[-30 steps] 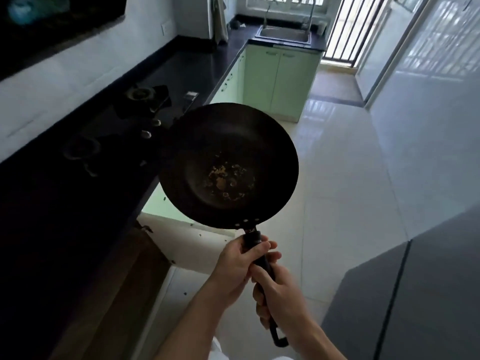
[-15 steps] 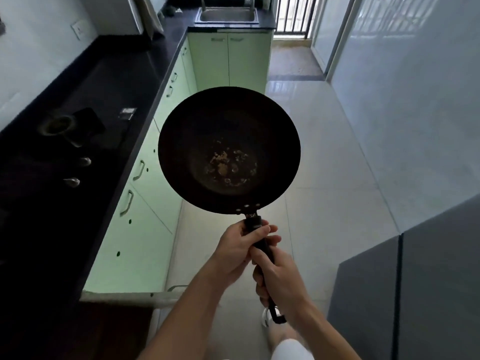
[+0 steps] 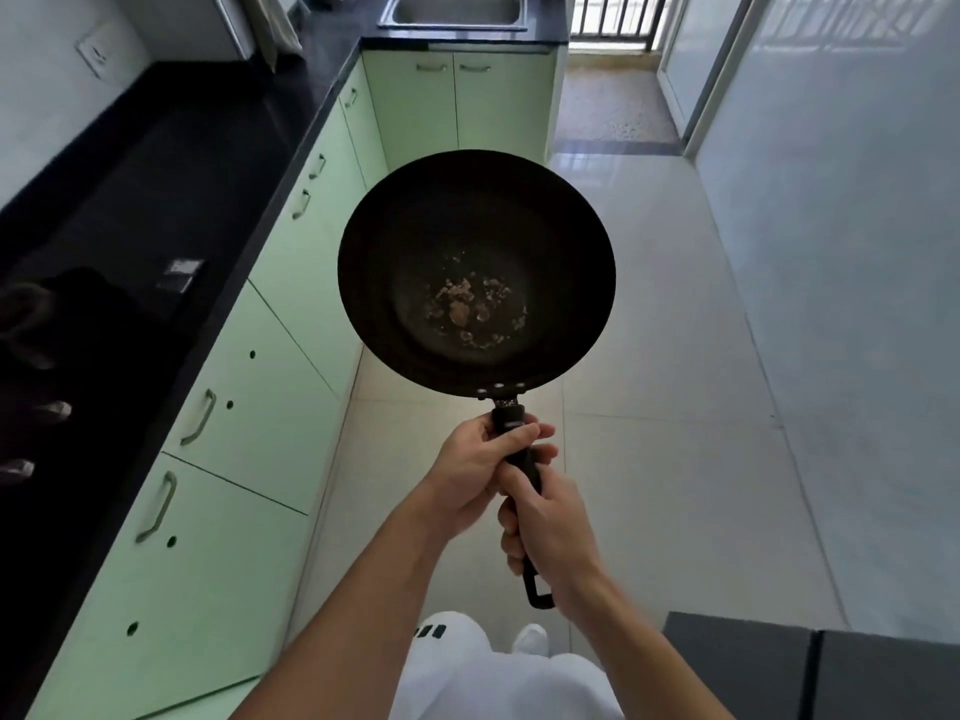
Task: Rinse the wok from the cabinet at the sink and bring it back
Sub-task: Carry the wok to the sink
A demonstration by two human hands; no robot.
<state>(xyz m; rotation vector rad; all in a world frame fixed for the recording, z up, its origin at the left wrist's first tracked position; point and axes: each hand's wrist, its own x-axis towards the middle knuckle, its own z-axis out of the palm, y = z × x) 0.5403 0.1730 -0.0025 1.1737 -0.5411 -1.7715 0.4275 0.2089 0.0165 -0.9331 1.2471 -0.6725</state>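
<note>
Head view, wok [image 3: 476,272] over floor [image 3: 670,407], beside cabinets [image 3: 291,324]

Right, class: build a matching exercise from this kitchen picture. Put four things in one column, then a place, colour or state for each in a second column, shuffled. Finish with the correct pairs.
Column one
1. wok
2. sink
3. cabinet doors
4. countertop

Column two
A. pale green
B. at the far end of the kitchen
C. runs along the left side of the view
D. holds pale food scraps

Pairs: 1-D, 2-B, 3-A, 4-C
</note>
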